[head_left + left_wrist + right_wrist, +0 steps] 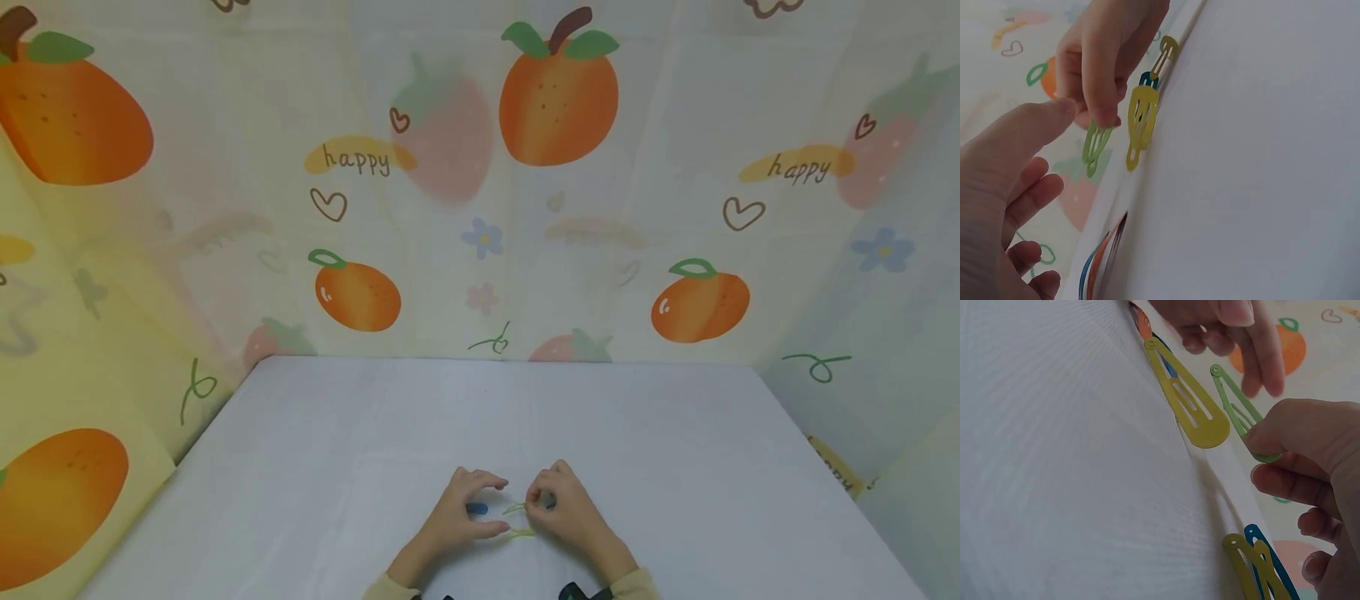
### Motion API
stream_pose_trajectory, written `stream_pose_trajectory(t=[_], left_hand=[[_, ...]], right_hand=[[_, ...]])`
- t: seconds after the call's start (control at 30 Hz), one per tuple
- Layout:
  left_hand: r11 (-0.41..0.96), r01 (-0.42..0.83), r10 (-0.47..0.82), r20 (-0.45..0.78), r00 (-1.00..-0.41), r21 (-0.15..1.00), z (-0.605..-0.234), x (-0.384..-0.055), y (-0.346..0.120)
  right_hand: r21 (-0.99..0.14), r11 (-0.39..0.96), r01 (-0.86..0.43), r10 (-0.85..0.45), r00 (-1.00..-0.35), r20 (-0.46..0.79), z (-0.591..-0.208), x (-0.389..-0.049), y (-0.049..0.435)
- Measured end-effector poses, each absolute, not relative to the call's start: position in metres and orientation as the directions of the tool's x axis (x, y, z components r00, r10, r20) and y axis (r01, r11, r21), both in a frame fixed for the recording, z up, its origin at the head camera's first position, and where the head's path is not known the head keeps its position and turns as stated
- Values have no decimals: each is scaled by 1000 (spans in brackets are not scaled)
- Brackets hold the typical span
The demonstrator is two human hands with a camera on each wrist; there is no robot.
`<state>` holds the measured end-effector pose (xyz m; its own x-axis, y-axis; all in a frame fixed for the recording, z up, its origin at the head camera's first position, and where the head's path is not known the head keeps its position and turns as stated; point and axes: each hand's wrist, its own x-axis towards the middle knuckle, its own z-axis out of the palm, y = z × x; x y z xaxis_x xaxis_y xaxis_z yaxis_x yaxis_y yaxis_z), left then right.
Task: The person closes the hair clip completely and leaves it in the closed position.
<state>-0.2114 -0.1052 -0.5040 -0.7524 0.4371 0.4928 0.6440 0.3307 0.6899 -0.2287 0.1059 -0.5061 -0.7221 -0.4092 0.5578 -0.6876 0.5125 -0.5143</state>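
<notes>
Light-green, teardrop-shaped snap hair clip [1239, 395], slotted — workpiece location: lower centre of the head view, its wide end pinched between the right hand's [568, 507] thumb and index finger. The left hand [459, 510] is unloaded: thumb and fingers stand apart, with nothing between them. Whether the clip is snapped or unsnapped cannot be told.

Possible faults:
1. Slip. The pinch covers only the wide end; a shift of the thumb would probably let the thin clip twist or drop.
2. Tangle. A dropped clip would likely land on the broad yellow slotted hair clip [1210, 432] just beside it in the right wrist view, and the slots could catch.
3. Unintended snap. Uneven thumb pressure may flex the frame.

Surroundings: an olive-yellow slotted clip [1242, 559] and a dark-blue clip [1280, 569] lie overlapped at the lower right of the right wrist view. An orange thin strip-like piece [1094, 275] and a blue one [1083, 275] show at the bottom of the left wrist view. All rest on the white tabletop [375, 417].

Obstruction: the yellow clip sits closest to the working gap — in the head view, the hands partly cover the pieces beneath.
</notes>
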Motion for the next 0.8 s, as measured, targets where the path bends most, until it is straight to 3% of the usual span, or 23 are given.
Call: stream_pose_trajectory(t=[0.37, 0.53, 0.8], left_hand=[[431, 655, 404, 517, -755, 620, -513, -215, -99], [429, 656, 400, 520, -755, 621, -516, -215, -99], [407, 666, 390, 540, -746, 625, -518, -216, -98]], right_hand=[[-523, 515, -679, -402, -730, 553, -503, -227, 106], [-551, 525, -649, -396, -759, 516, -503, -226, 106], [-553, 498, -668, -396, -742, 541, -504, -228, 107]])
